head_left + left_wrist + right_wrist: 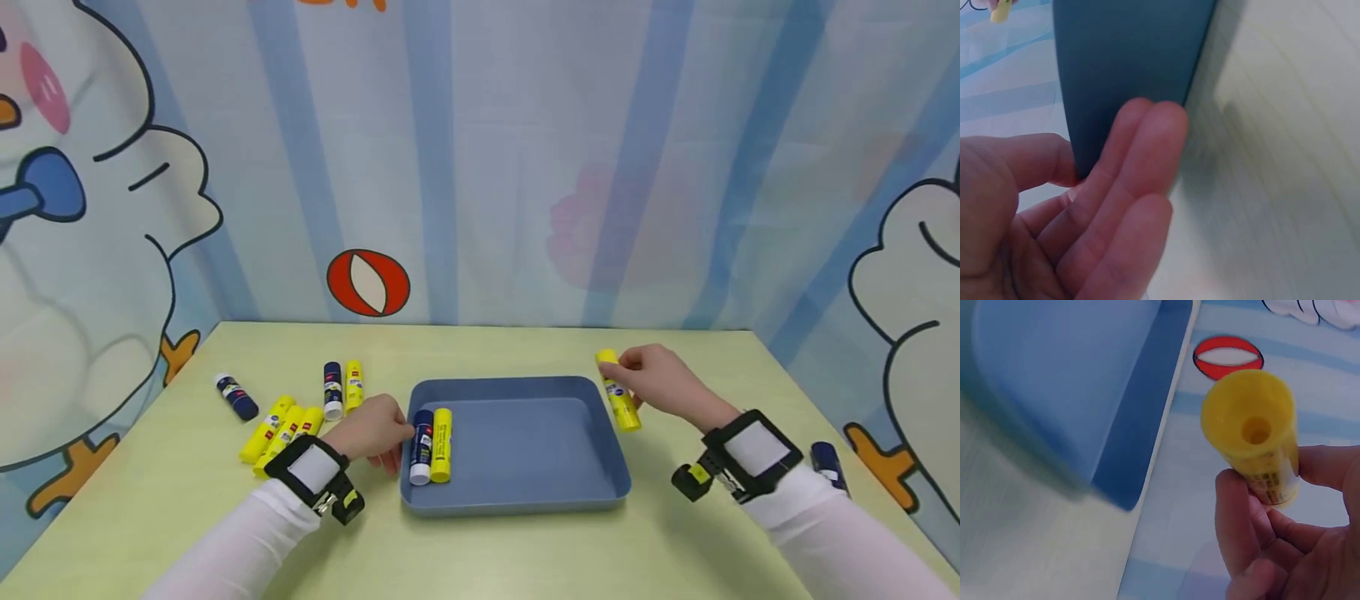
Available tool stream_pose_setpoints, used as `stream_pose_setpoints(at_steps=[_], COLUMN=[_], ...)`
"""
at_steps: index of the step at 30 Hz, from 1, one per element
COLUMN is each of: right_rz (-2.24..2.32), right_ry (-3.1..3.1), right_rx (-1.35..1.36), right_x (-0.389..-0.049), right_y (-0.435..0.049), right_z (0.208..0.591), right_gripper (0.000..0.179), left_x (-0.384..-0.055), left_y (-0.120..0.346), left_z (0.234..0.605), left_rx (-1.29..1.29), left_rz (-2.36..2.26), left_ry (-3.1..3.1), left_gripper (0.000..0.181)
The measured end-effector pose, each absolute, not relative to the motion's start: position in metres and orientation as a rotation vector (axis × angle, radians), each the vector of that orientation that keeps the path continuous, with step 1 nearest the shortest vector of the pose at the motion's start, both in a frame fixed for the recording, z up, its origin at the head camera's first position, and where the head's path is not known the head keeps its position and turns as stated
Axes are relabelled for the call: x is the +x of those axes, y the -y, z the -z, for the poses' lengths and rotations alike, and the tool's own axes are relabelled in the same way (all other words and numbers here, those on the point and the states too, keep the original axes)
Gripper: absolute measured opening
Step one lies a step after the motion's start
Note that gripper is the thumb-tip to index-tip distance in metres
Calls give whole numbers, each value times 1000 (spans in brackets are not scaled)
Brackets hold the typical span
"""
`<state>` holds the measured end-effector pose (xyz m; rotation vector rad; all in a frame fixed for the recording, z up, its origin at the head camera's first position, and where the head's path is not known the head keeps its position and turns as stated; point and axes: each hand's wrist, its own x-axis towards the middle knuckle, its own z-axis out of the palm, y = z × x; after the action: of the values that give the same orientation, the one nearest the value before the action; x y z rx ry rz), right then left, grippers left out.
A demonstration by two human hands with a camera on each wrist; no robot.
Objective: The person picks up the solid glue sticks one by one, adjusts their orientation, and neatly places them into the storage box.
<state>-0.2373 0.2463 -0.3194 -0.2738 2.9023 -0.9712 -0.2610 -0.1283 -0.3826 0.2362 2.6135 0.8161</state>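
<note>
A smooth yellow cylinder (621,403) is held tilted by the right hand (663,383), a round-cornered tray (532,450) pinched by the left hand (371,428).

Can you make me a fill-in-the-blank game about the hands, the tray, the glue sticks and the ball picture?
1. The right hand holds a glue stick colored ____.
2. In the tray, a yellow stick lies beside a dark ____ stick.
3. Of the tray's left and right ends, the left hand touches the ____ one.
4. The printed ball is white and ____.

Missing words: yellow; blue; left; red.
</note>
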Motion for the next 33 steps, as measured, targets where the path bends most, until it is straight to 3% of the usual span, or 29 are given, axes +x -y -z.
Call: stream_pose_setpoints(at_steps=[8,20,33], right_rz=[895,685,505], right_ry=[-2825,-2689,-2637], right_rx=[-348,-329,-239], right_x=[-252,-268,-267], right_y=[-190,-100,-61], right_z=[326,354,371], right_gripper=[30,37,33], left_x=[-262,-259,-259], left_y=[129,134,131], left_z=[377,377,380], left_rx=[269,229,239], left_rz=[-809,-818,-837], left_ry=[-2615,-2598,-2604], left_gripper=[24,23,25])
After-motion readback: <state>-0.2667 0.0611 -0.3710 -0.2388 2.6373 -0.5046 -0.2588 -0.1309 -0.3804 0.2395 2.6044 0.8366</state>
